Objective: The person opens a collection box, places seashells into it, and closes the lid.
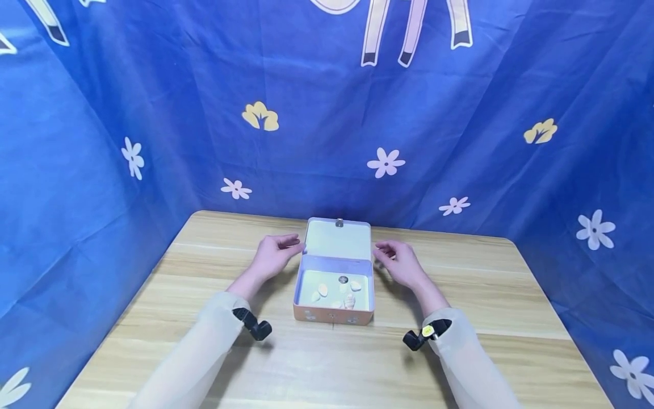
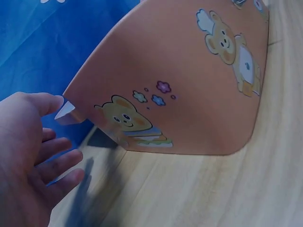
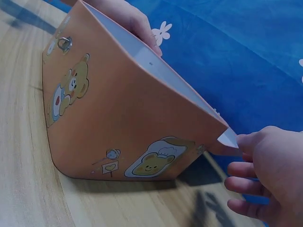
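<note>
An orange tin box (image 1: pixel 334 316) with printed bears stands on the table, its hinged lid (image 1: pixel 338 238) swung back. Inside lie several small pale pieces that look like shells (image 1: pixel 349 301), and a dark round disc (image 1: pixel 343 279). On the box's left side is my left hand (image 1: pixel 274 255); in the left wrist view its thumb (image 2: pixel 49 101) meets the lid's edge by the hinge, with the other fingers loosely bent and apart from the tin. My right hand (image 1: pixel 400 262) mirrors it on the right, its thumb (image 3: pixel 246 142) at the lid's edge and its fingers relaxed.
The box stands on a light wood-grain table (image 1: pixel 317 363). Blue cloth (image 1: pixel 317 142) with flower prints hangs behind the table's far edge and along both sides. A metal latch (image 1: pixel 339 223) sits at the lid's far edge.
</note>
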Motion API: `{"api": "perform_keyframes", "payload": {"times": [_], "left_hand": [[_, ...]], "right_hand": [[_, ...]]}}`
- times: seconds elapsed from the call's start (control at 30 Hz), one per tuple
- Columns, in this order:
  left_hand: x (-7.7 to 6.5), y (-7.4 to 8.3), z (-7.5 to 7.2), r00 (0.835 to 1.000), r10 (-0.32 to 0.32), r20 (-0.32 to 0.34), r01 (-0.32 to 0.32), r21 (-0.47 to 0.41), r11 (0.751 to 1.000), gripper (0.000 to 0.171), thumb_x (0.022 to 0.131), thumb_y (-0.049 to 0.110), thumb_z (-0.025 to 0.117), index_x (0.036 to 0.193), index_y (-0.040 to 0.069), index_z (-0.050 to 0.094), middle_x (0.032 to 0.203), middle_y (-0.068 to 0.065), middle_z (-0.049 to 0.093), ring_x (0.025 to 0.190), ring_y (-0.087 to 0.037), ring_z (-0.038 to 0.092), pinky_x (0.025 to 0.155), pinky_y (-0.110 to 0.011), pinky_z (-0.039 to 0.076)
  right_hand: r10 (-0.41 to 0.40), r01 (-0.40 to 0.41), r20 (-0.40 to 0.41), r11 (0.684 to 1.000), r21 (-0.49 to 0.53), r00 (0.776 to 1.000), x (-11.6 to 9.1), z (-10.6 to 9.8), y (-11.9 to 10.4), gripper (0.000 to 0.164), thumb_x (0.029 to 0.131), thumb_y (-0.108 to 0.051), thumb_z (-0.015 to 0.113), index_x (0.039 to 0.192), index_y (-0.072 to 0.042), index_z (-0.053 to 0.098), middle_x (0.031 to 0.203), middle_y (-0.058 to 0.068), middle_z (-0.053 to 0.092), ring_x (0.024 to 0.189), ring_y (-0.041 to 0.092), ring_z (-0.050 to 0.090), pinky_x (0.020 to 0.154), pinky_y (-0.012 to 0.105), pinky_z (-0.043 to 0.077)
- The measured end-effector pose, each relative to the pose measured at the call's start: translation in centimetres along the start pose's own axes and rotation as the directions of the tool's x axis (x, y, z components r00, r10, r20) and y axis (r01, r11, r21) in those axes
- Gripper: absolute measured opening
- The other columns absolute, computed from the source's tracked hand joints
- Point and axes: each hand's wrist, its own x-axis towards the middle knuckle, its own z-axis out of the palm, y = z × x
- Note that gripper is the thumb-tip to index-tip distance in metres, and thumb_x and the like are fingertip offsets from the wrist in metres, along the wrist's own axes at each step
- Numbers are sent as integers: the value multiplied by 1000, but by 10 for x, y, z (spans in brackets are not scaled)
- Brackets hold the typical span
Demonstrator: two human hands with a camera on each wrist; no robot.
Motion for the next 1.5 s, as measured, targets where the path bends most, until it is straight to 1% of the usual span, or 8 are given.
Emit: {"api": "perform_keyframes", "payload": {"times": [0.13, 0.2, 0.37, 0.63, 0.97, 1.13, 1.3, 1.5], "left_hand": [[3, -2, 4, 999, -36, 1, 36, -63, 997, 56, 101, 28, 75, 143, -7, 61, 132, -21, 70, 109, -35, 73, 90, -45, 62], [5, -4, 7, 998, -58, 0, 58, -90, 994, 56, 101, 28, 75, 143, -7, 61, 133, -20, 70, 105, -33, 73, 86, -43, 63], [8, -5, 10, 995, -95, 7, 95, -138, 986, 59, 99, 28, 77, 142, -9, 61, 129, -22, 71, 107, -29, 74, 92, -38, 62], [9, -3, 15, 992, -122, 22, 124, -170, 978, 60, 98, 30, 78, 141, -10, 61, 129, -25, 70, 112, -33, 73, 95, -38, 61], [11, -1, 20, 992, -121, 43, 128, -218, 968, 60, 100, 27, 76, 142, -12, 59, 134, -28, 66, 120, -35, 69, 98, -35, 59], [12, 0, 19, 993, -116, 32, 120, -198, 973, 60, 99, 30, 77, 142, -9, 61, 132, -25, 69, 117, -30, 71, 94, -33, 60], [12, -1, 19, 992, -125, 34, 129, -199, 971, 58, 98, 30, 78, 140, -7, 64, 128, -23, 71, 112, -30, 73, 90, -32, 62], [12, 0, 20, 993, -110, 36, 115, -184, 976, 56, 99, 30, 78, 140, -5, 65, 125, -22, 73, 107, -28, 74, 85, -29, 62]], "right_hand": [[11, -10, -12, 1000, 15, 1000, 2, 4, 5, 34, 104, -15, 68, 127, 9, 69, 103, 14, 76, 92, 27, 71, 86, 44, 60], [19, -19, -14, 1000, 22, 1000, 2, 6, 6, 33, 104, -15, 68, 127, 9, 70, 103, 14, 76, 93, 28, 70, 87, 44, 60], [40, -40, 0, 999, 15, 999, 3, 9, 6, 33, 106, -18, 67, 128, 6, 71, 109, 14, 76, 96, 26, 70, 90, 44, 59], [60, -61, 28, 997, 53, 998, 4, 12, 5, 34, 107, -20, 65, 128, 7, 71, 108, 15, 76, 92, 24, 71, 86, 41, 60], [83, -89, 53, 988, 125, 995, 7, 16, 9, 36, 108, -20, 64, 129, 9, 70, 104, 15, 77, 89, 26, 74, 80, 35, 61], [83, -92, 62, 984, 154, 995, 8, 16, 10, 35, 108, -19, 63, 129, 9, 70, 101, 15, 76, 85, 26, 73, 76, 35, 61], [88, -97, 64, 984, 150, 994, 8, 16, 10, 37, 108, -19, 63, 130, 10, 67, 103, 15, 76, 86, 24, 73, 79, 35, 61], [91, -98, 54, 984, 150, 994, 8, 16, 8, 38, 108, -18, 63, 133, 10, 66, 103, 15, 76, 88, 29, 73, 80, 34, 60]]}}
